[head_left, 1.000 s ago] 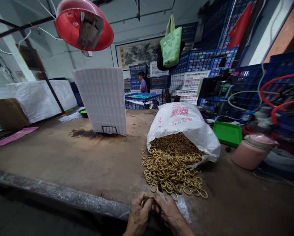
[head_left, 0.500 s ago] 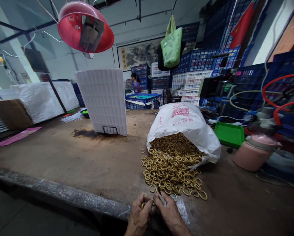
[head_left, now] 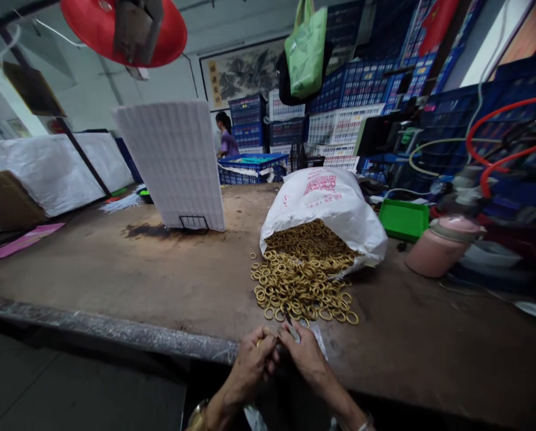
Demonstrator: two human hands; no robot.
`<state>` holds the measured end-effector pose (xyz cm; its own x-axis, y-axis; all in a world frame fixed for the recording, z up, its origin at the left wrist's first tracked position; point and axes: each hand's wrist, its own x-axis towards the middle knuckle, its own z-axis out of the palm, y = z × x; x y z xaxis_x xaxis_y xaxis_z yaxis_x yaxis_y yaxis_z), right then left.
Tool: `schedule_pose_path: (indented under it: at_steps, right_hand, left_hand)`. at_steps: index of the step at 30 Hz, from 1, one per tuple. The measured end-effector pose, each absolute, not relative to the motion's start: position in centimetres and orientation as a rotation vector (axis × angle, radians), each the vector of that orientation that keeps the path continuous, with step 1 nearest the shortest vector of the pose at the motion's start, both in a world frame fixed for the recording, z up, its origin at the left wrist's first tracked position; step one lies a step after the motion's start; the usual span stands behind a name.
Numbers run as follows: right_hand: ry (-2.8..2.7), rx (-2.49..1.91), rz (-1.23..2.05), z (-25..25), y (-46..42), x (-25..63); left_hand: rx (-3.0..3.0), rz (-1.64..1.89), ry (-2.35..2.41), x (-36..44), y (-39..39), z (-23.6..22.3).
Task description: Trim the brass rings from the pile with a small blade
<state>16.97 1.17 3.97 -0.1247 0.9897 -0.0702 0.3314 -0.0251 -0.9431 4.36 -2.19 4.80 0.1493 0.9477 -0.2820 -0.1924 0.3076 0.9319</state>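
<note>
At the table's front edge, my left hand is closed around a gold ring, of which only a sliver shows between the fingers. Close beside it, my right hand grips a small knife-like tool with a greyish body and a dark end pointing away from me. The fingertips of both hands nearly meet, and what lies between them is partly hidden. Just beyond them spreads a heap of gold rings, spilling from the mouth of a white sack lying on its side.
A tall white ridged panel stands on the brown table in a black wire holder. Right of the sack are a green tray and a pink jar. A red lamp hangs above. Someone in purple is behind, near stacked crates.
The camera view has tilted down and shifted right, so the scene sits higher and further left. Both hands stay together with the ring and tool, and more of my forearms shows.
</note>
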Motion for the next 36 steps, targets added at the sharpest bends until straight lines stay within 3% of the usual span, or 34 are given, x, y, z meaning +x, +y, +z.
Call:
schedule_pose_path:
  at_steps: [13,20,36]
  right_hand:
    - [-1.537,-1.360,1.259,4.7,0.1,16.9]
    - [-1.900,-1.423,0.865,3.8,-0.4,17.7]
    - [-2.363,-1.627,0.557,3.4,-0.6,17.9]
  left_hand:
    - [0.812,0.991,0.960,3.9,-3.2,5.2]
    - [0.850,0.996,1.070,3.9,-3.1,6.0]
    - [0.996,1.048,1.113,3.6,-3.4,5.0]
